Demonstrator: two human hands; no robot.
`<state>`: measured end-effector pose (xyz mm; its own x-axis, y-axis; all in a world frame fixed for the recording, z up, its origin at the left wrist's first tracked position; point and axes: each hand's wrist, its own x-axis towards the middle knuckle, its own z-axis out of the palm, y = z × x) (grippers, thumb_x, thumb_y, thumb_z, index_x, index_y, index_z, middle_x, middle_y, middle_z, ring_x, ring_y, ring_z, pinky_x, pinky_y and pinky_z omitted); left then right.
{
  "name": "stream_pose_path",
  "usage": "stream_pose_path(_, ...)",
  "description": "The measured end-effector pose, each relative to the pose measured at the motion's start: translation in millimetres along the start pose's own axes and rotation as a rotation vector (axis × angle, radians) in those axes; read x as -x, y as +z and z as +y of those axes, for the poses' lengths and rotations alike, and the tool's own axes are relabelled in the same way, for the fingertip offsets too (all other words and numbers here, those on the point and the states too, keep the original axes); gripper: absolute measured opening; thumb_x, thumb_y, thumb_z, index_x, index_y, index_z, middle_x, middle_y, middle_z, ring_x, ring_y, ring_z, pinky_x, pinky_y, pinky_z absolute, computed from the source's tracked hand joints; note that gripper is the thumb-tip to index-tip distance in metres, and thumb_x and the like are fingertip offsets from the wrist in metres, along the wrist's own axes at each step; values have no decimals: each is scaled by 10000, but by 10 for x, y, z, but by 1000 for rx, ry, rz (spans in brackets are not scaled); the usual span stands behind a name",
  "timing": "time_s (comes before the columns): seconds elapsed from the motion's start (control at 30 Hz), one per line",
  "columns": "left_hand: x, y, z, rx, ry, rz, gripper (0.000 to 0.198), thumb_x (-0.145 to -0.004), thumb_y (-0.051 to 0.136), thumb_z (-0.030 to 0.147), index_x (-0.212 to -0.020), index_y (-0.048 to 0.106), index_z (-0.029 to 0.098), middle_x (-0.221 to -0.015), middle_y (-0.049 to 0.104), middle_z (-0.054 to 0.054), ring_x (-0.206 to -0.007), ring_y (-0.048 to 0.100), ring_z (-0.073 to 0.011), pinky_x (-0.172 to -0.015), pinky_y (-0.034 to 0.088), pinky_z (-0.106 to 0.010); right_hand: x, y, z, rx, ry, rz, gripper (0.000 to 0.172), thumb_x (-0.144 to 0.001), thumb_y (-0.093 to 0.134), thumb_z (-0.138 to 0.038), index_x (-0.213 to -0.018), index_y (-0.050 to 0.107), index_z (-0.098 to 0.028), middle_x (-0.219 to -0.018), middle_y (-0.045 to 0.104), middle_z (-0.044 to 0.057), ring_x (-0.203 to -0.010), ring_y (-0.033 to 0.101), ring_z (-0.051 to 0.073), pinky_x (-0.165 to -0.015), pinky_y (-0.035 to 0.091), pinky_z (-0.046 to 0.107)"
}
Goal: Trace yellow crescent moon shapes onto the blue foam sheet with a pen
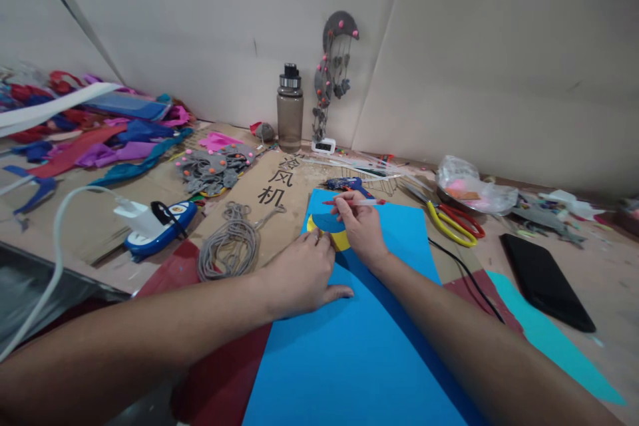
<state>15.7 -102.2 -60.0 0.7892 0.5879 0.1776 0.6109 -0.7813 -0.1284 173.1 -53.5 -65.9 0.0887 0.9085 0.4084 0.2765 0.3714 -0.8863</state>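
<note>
A large blue sheet (359, 346) lies on the table in front of me. On its far left corner rests a yellow round template (341, 240). My left hand (299, 273) presses down beside the template, fingers spread flat on the sheet. My right hand (360, 225) is closed on a red pen (367, 202), whose tip points left at the template's edge.
Yellow and red scissors (456, 223), a blue glue gun (345, 184), a black phone (546, 283), a grey bottle (290, 110), coiled grey cord (230, 246), grey felt pieces (212, 170), coloured strips (100, 140) at left, a white charger (137, 217), a plastic bag (474, 190), red sheet (224, 379).
</note>
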Motion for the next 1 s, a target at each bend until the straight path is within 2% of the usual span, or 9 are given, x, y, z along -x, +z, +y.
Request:
stream_pose_path(0.23, 10, -26, -14, 1, 7, 1, 850, -897, 264, 743, -1187, 634, 35, -1178, 649, -231, -1146, 578, -359, -991, 423, -456, -14, -35, -5, 2, 12, 56, 275, -906, 521, -469, -873, 578, -202, -745, 673, 25, -629, 579, 141, -615, 462, 265)
stream_pose_path(0.5, 1, -74, -16, 38, 3, -22, 774, -903, 360, 703, -1186, 636, 37, -1184, 647, -232, -1152, 575, -352, -1005, 424, -459, 1, -28, -11, 4, 17, 48, 273, -900, 522, -470, -868, 575, -204, -740, 672, 23, -609, 564, 133, -604, 459, 263)
stream_pose_path(0.73, -6, -80, -34, 54, 5, -35, 784, -907, 370, 691, -1174, 639, 5, -1180, 647, -240, -1137, 587, -359, -1012, 418, -448, -84, -98, 112, -139, 108, 261, 299, -864, 537, -507, -855, 557, -209, -697, 612, -10, -576, 520, 119, -562, 420, 248)
stream_pose_path(1.0, -4, -102, -38, 100, 14, -26, 749, -926, 331, 679, -1128, 653, 33, -1170, 653, -249, -1118, 595, -359, -994, 427, -500, -106, -96, 88, -221, 169, 278, 298, -820, 556, -508, -835, 537, -211, -663, 582, -26, -540, 477, 106, -536, 395, 245)
